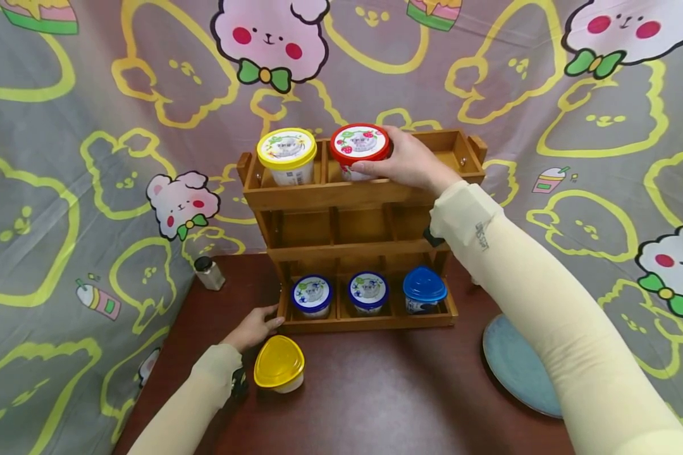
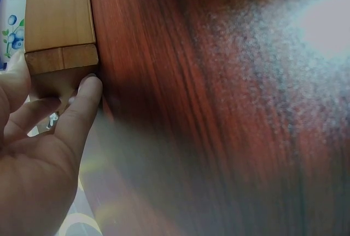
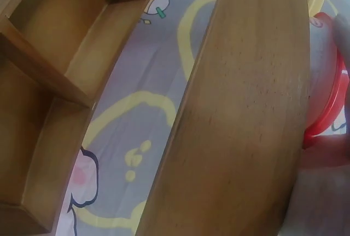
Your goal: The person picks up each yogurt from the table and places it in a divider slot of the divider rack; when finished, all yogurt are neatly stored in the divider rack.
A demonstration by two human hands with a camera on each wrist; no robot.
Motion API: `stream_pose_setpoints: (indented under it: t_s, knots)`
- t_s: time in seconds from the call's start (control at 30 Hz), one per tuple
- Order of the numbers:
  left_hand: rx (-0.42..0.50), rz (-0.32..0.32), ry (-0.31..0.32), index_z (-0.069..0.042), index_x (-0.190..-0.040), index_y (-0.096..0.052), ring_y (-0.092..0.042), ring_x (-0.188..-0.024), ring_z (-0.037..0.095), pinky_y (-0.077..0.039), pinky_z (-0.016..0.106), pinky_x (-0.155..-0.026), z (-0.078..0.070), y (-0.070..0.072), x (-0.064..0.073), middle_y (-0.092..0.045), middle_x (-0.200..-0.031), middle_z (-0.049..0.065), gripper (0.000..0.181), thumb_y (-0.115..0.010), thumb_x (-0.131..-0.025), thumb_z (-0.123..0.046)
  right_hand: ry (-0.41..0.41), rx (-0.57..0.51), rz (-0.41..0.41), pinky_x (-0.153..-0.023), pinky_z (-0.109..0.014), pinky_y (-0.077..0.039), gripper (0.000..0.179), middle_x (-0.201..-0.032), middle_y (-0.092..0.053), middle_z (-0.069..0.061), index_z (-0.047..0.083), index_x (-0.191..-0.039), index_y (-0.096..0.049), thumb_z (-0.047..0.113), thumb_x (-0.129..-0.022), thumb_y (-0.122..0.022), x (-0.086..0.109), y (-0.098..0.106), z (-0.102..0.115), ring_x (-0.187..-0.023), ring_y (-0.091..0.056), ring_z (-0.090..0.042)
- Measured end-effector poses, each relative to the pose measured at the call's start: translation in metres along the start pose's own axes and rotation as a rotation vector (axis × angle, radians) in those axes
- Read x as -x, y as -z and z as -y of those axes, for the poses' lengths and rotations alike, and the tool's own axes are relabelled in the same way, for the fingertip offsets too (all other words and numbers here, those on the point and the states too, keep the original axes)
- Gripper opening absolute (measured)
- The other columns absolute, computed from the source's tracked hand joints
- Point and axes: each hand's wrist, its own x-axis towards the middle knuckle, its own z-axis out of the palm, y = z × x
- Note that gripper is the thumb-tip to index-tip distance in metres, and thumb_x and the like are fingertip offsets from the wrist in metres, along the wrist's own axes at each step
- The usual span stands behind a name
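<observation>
On the top tier of a wooden shelf [image 1: 353, 197], my right hand [image 1: 414, 162] grips a red-lidded tub [image 1: 360, 146] in the middle compartment, thumb in front and fingers behind. The right wrist view catches only part of this red rim [image 3: 328, 110] beyond a wooden board. My left hand [image 1: 254, 327] holds the shelf's lower left front corner [image 2: 63, 58], its thumb and fingers on either side of the wood. A yellow-lidded round tub [image 1: 287, 155] stands in the top left compartment. Close by the left hand, a tub with a yellow triangular lid [image 1: 279, 363] sits on the table.
Two tubs with dark blue lids, one left [image 1: 312, 296] and one central [image 1: 368, 292], and a blue triangular-lidded tub [image 1: 424, 287] fill the bottom tier. A black-capped jar [image 1: 209, 273] stands left; a grey-blue plate [image 1: 515, 363] lies right, partly under my forearm. Patterned cloth [image 1: 165, 126] hangs behind.
</observation>
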Motion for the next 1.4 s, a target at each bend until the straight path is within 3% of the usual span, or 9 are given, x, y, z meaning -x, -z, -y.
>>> stream_pose_setpoints:
  t_s: [0.3, 0.63, 1.07, 1.17, 1.3, 1.4]
  knots:
    - [-0.013, -0.006, 0.020, 0.010, -0.146, -0.038, -0.068, -0.101, 0.035, -0.057, 0.045, -0.085, 0.001, -0.004, 0.004, -0.048, -0.140, 0.032, 0.054, -0.057, -0.101, -0.012, 0.035, 0.022, 0.037, -0.103, -0.034, -0.044, 0.096, -0.135, -0.053, -0.003, 0.011, -0.151, -0.033, 0.059, -0.079, -0.076, -0.004, 0.000, -0.004, -0.118, -0.051, -0.018]
    - [0.002, -0.007, -0.001, 0.012, -0.145, -0.038, -0.067, -0.103, 0.036, -0.058, 0.044, -0.083, 0.000, -0.007, 0.006, -0.046, -0.141, 0.033, 0.052, -0.056, -0.101, -0.010, 0.030, 0.065, 0.030, -0.103, -0.037, -0.044, 0.100, -0.136, -0.053, -0.005, 0.010, -0.151, -0.034, 0.062, -0.077, -0.076, -0.004, 0.003, -0.005, -0.118, -0.051, -0.020]
    - [-0.005, -0.016, 0.026, 0.010, -0.147, -0.037, -0.067, -0.104, 0.035, -0.057, 0.045, -0.085, -0.002, -0.007, 0.008, -0.049, -0.140, 0.031, 0.054, -0.057, -0.101, -0.011, 0.044, 0.064, 0.021, -0.101, -0.039, -0.045, 0.098, -0.133, -0.055, -0.006, 0.009, -0.149, -0.036, 0.061, -0.077, -0.077, -0.003, 0.004, -0.002, -0.115, -0.052, -0.021]
    - [-0.010, -0.017, 0.024, 0.011, -0.147, -0.037, -0.067, -0.104, 0.036, -0.057, 0.045, -0.085, 0.000, -0.006, 0.006, -0.048, -0.140, 0.031, 0.054, -0.057, -0.101, -0.011, 0.045, 0.071, 0.033, -0.104, -0.041, -0.043, 0.103, -0.136, -0.053, -0.008, 0.009, -0.153, -0.031, 0.060, -0.077, -0.077, -0.003, 0.005, -0.001, -0.118, -0.050, -0.022]
    - [-0.012, -0.011, 0.015, 0.011, -0.146, -0.037, -0.067, -0.105, 0.036, -0.057, 0.045, -0.085, 0.000, -0.004, 0.005, -0.048, -0.140, 0.032, 0.054, -0.057, -0.101, -0.011, 0.036, 0.124, 0.053, -0.110, -0.044, -0.037, 0.117, -0.148, -0.045, -0.009, 0.011, -0.160, -0.014, 0.064, -0.076, -0.075, 0.001, 0.011, 0.002, -0.131, -0.043, -0.025]
    - [-0.004, -0.009, 0.000, 0.012, -0.146, -0.037, -0.066, -0.105, 0.036, -0.057, 0.044, -0.085, 0.000, -0.002, 0.004, -0.047, -0.141, 0.032, 0.054, -0.057, -0.101, -0.010, 0.049, 0.178, 0.023, -0.113, -0.048, -0.033, 0.117, -0.152, -0.040, -0.010, 0.014, -0.161, -0.008, 0.065, -0.078, -0.073, 0.008, 0.017, 0.007, -0.138, -0.035, -0.028]
